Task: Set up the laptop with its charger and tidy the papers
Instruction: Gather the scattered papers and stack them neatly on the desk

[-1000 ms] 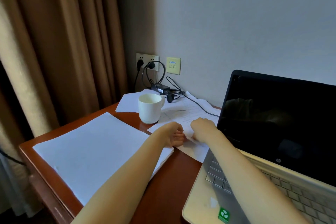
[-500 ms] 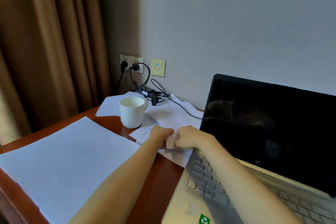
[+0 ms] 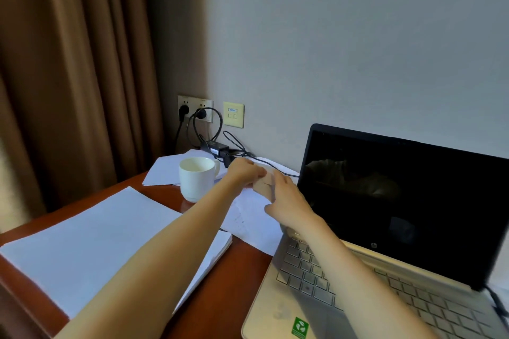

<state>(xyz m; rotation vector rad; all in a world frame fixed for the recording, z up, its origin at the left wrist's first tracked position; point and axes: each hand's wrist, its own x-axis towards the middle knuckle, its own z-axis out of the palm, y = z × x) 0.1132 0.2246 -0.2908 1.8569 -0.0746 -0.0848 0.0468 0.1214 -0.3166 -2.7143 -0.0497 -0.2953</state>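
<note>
Two pinches, one small tan slip (image 3: 264, 186).
We judge it light, limp; left hand (image 3: 243, 173) and right hand (image 3: 287, 202) pinch opposite edges above loose papers (image 3: 248, 219).

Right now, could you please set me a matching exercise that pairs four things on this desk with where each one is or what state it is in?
Things:
1 white mug
2 laptop
3 charger brick
4 small beige piece

Places or states:
A held between left hand and right hand
B open, screen dark
C upright, just beyond the paper stack
D by the wall, below the socket

Pairs: 1-C, 2-B, 3-D, 4-A
</note>
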